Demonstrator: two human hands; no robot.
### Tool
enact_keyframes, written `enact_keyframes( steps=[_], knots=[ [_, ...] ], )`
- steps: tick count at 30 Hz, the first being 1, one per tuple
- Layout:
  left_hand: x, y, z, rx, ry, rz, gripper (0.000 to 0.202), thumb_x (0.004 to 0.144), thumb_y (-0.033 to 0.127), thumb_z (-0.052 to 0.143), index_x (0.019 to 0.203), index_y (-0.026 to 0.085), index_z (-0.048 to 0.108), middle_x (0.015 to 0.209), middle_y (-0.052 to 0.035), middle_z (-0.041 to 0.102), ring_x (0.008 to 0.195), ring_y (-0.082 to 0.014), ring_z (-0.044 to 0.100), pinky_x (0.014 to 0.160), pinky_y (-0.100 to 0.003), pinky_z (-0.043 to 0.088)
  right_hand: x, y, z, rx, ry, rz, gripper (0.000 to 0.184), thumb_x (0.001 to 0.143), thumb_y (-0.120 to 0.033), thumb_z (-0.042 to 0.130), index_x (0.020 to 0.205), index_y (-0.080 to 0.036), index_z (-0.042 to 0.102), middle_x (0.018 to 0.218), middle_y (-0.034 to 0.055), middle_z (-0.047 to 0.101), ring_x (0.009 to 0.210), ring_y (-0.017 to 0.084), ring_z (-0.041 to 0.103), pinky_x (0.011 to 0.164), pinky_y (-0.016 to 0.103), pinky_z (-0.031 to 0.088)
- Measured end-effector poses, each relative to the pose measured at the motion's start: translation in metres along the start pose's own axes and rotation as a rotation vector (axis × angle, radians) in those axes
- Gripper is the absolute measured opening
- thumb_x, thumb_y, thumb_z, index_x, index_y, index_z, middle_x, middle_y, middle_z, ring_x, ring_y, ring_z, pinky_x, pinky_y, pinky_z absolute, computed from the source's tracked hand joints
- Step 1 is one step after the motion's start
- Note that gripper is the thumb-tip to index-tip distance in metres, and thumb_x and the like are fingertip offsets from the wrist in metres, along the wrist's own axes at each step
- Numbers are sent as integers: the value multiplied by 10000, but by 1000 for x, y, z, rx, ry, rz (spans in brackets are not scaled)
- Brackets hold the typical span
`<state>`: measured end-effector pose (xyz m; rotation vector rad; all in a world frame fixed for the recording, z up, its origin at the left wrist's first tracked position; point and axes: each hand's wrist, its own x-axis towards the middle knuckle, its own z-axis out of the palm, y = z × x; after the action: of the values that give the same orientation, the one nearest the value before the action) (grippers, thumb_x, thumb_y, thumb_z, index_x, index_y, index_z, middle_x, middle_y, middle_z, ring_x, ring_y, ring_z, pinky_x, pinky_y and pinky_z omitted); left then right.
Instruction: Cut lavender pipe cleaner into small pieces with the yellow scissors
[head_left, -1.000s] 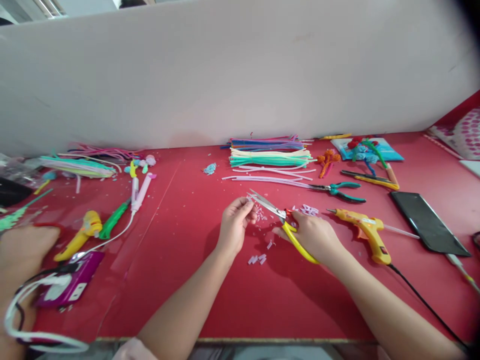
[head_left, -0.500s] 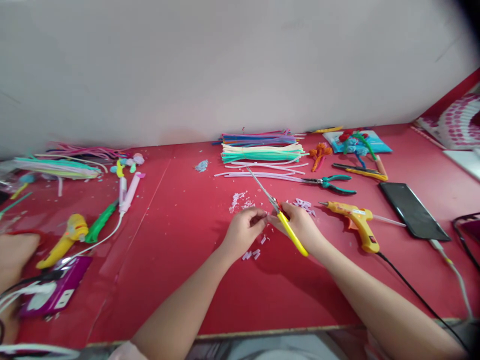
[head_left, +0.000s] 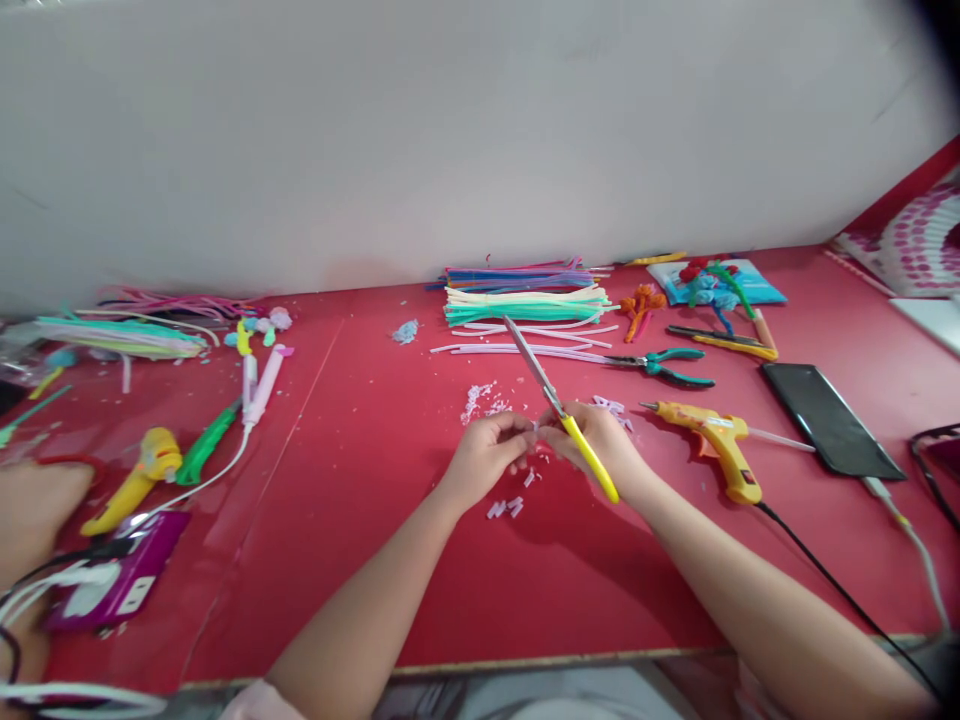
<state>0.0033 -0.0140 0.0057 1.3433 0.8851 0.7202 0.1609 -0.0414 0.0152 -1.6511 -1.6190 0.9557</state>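
Note:
My right hand grips yellow-handled scissors; the blades are closed and point up and away to the left. My left hand is pinched close beside it, fingertips meeting the right hand's, on a tiny pale piece I cannot make out. Small lilac cut bits lie on the red table just below my hands, and more pale scraps lie beyond them. A stack of coloured pipe cleaners lies further back.
A yellow glue gun with a black cord, green-handled pliers and a black phone lie to the right. At left are another glue gun, a purple box, white cable and another person's hand. A white wall stands behind.
The scissors went from open blades to closed and swung upright. My two hands came together at the table's middle, and the view shifted slightly.

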Motion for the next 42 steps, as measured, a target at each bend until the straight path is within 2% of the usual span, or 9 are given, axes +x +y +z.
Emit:
enact_keyframes(
  steps=[9,12,16,21,26,29,33,36,42],
  knots=[
    [-3,7,1,38,-101,-45,161,703,305,530,704,148,563,551,8,500,453,-82,451,449,-205,352,-5,-7,-4,58,-44,-7,104,652,-263,432,644,-167,471,511,-49,442,462,67,399,445,165,307],
    [-5,7,5,132,-1,11,132,678,292,554,690,161,565,578,1,518,506,-100,468,491,-215,364,-4,-5,-2,-23,13,-12,107,632,-265,440,621,-164,473,513,-43,442,478,74,396,444,169,292],
    [-6,6,11,376,163,184,54,663,240,565,656,189,577,621,-8,553,568,-122,481,545,-231,360,-3,-2,2,-86,91,11,145,650,-293,417,614,-165,474,517,-32,459,483,80,402,443,176,276],
    [-8,3,15,550,211,274,41,677,189,540,685,205,577,639,-11,563,589,-132,491,558,-236,349,-3,-1,5,-111,107,18,151,660,-300,406,608,-170,461,509,-33,450,473,77,386,436,176,261],
    [-10,2,17,601,249,289,66,669,152,526,662,203,569,619,-7,541,586,-128,475,556,-236,334,-3,-3,7,-123,126,23,119,643,-277,425,593,-171,444,500,-40,432,476,75,380,436,175,255],
    [-9,2,15,502,194,250,61,657,144,534,636,192,565,595,1,527,566,-120,474,538,-229,339,-4,-5,6,-81,81,5,127,648,-284,433,598,-169,448,502,-40,436,480,78,391,436,177,256],
    [-5,0,10,176,148,79,49,681,218,543,685,175,566,567,9,522,501,-102,475,501,-223,371,-5,-4,-1,-46,76,27,189,700,-325,399,597,-169,426,479,-41,418,449,75,382,422,180,246],
    [-1,-1,5,-93,188,13,94,680,250,562,711,162,559,535,18,515,458,-87,464,462,-212,377,-6,0,-7,-131,90,19,236,710,-385,411,612,-171,432,480,-37,418,447,79,382,423,183,239],
    [3,5,-4,-425,326,66,115,661,212,593,755,150,568,616,4,555,495,-65,482,438,-173,363,-8,4,-5,-482,30,-43,319,665,-506,466,638,-190,430,523,-11,477,467,99,429,452,193,231]
  ],
)
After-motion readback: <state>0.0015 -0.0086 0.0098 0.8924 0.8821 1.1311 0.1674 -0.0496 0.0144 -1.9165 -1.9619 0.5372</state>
